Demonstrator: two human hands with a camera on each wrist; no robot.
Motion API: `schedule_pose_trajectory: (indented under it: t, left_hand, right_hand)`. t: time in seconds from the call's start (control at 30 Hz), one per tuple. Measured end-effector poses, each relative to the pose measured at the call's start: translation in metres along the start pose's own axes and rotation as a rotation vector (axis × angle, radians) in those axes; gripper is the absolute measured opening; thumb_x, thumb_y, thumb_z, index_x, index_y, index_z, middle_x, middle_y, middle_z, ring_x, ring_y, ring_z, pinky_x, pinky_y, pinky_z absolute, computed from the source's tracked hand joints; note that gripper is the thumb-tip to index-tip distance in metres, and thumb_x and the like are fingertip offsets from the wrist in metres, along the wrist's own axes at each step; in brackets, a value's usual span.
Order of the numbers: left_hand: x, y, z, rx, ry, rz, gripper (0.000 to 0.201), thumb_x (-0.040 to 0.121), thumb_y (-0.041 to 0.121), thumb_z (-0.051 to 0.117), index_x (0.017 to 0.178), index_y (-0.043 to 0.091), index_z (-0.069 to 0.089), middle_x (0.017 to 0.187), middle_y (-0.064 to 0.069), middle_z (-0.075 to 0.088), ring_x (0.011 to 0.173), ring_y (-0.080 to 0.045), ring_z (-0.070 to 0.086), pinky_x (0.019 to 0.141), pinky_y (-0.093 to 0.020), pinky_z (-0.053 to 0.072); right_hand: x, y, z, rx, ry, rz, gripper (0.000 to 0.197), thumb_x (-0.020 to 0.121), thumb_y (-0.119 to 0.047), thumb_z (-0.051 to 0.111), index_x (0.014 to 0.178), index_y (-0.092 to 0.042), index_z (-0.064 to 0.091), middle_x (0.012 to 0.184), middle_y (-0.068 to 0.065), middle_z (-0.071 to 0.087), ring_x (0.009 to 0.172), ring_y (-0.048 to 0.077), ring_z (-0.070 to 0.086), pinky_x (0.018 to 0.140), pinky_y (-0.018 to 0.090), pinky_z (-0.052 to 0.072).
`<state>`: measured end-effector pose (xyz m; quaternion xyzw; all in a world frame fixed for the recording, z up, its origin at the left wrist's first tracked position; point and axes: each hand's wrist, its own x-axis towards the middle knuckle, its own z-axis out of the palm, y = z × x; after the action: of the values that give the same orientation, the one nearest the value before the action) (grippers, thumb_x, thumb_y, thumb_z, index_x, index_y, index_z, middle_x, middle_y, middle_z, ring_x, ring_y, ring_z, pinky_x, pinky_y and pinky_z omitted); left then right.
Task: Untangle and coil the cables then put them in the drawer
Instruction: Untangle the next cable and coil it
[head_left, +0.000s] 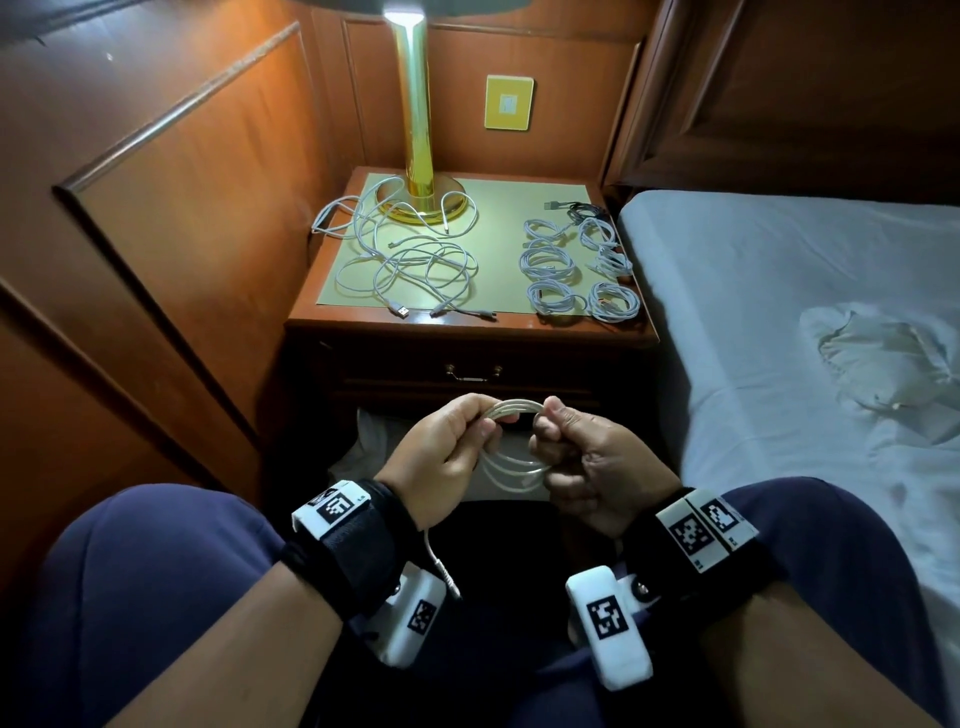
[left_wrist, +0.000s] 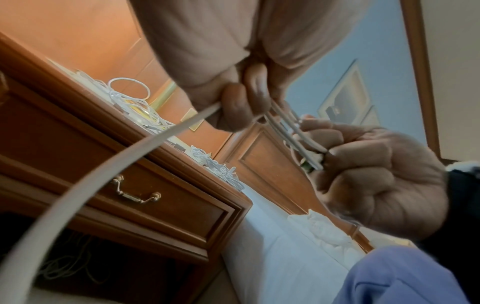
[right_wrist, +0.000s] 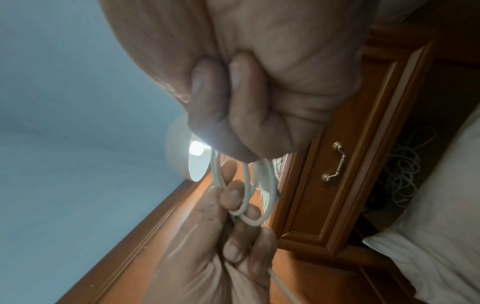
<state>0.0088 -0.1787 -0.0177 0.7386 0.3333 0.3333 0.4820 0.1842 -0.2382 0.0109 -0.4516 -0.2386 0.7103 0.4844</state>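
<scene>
Both hands pinch coiled cable before shut drawer.

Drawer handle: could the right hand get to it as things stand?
Probably not right away. The path to the drawer handle looks free, just beyond the hands, with the drawer closed. But the right hand is pinching the cable coil together with the left hand, so it would have to let go first.

Shut drawer unobstructed in front, nightstand top crowded by tangled cables, coiled cables
</scene>
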Motion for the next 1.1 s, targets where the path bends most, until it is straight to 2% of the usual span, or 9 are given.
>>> schedule_pose_trajectory:
  t: [0.07,0.2,0.37,0.47,0.6,0.7,0.83,0.97,1.1]
  left_hand:
    - [0.001,0.004,0.003,-0.017,0.048,-0.003,0.021,0.103,0.001,0.041,0.105,0.001,0.062,0.070,0.013,0.053,0.055,0.005,0.049,0.056,-0.007,0.037]
    - [0.003,0.002,0.002,-0.013,0.127,-0.021,0.022,0.104,0.011,0.043,0.093,0.013,0.062,0.062,0.018,0.052,0.055,0.000,0.042,0.055,-0.014,0.034]
    - [0.000,-0.002,-0.004,-0.076,0.104,-0.028,0.025,0.100,0.017,0.045,0.098,0.020,0.070,0.082,0.003,0.066,0.075,-0.011,0.059,0.071,-0.027,0.048]
    - [0.002,-0.007,-0.014,0.097,0.112,0.048,0.028,0.095,-0.002,0.049,0.103,0.015,0.071,0.096,0.003,0.070,0.094,-0.010,0.065,0.087,-0.023,0.050]
    - [0.003,-0.022,-0.021,0.354,0.219,0.121,0.013,0.088,0.018,0.067,0.096,0.019,0.078,0.097,0.007,0.066,0.096,-0.014,0.062,0.088,-0.027,0.049]
    - [0.002,-0.021,-0.015,0.095,0.286,-0.122,0.019,0.085,0.007,0.075,0.089,0.026,0.078,0.086,0.003,0.073,0.084,-0.010,0.070,0.081,-0.023,0.054]
    - [-0.003,0.001,-0.002,-0.503,0.256,-0.430,0.007,0.084,0.009,0.074,0.087,0.003,0.076,0.076,-0.013,0.074,0.065,-0.019,0.069,0.061,-0.026,0.058]
    - [-0.006,0.007,0.000,-0.786,0.115,-0.488,0.025,0.092,0.016,0.060,0.101,-0.005,0.070,0.090,-0.021,0.073,0.076,-0.024,0.073,0.065,-0.031,0.060]
    - [-0.003,0.006,-0.003,-0.834,0.038,-0.501,0.041,0.099,0.032,0.049,0.111,-0.002,0.068,0.097,-0.024,0.072,0.084,-0.028,0.072,0.075,-0.031,0.059]
  right_hand:
    - [0.000,0.003,0.003,-0.008,0.007,-0.027,0.033,0.101,-0.043,0.039,0.077,-0.020,0.043,0.059,-0.006,0.030,0.034,0.002,0.020,0.035,0.007,0.015]
    - [0.002,0.009,0.010,-0.077,0.032,-0.112,0.029,0.098,-0.041,0.043,0.082,-0.017,0.047,0.062,-0.002,0.033,0.034,0.004,0.022,0.033,0.008,0.018]
    - [0.004,0.012,0.011,-0.063,0.090,-0.174,0.036,0.105,-0.035,0.036,0.075,-0.017,0.041,0.061,0.000,0.026,0.033,0.004,0.019,0.033,0.006,0.017]
    - [0.001,0.007,0.008,-0.009,0.053,-0.143,0.036,0.101,-0.041,0.039,0.073,-0.019,0.040,0.061,-0.002,0.030,0.033,0.004,0.019,0.036,0.005,0.015]
    - [-0.002,0.003,0.005,0.009,0.022,-0.138,0.034,0.096,-0.044,0.043,0.072,-0.019,0.039,0.062,-0.002,0.028,0.034,0.004,0.018,0.037,0.006,0.013]
    - [-0.001,0.007,0.006,-0.046,0.007,-0.130,0.036,0.101,-0.042,0.039,0.073,-0.019,0.038,0.063,-0.002,0.026,0.034,0.004,0.018,0.037,0.007,0.013]
    - [0.004,0.016,0.009,-0.095,0.029,-0.153,0.034,0.103,-0.038,0.038,0.076,-0.018,0.040,0.063,0.000,0.027,0.034,0.005,0.019,0.035,0.007,0.016]
    - [0.010,0.018,0.011,-0.148,0.134,-0.224,0.037,0.107,-0.027,0.035,0.074,-0.014,0.042,0.056,-0.004,0.034,0.035,0.001,0.028,0.032,0.012,0.023]
    - [0.015,0.021,0.006,-0.317,0.206,-0.313,0.035,0.107,-0.027,0.037,0.076,-0.014,0.047,0.057,-0.002,0.034,0.039,0.005,0.029,0.034,0.016,0.026]
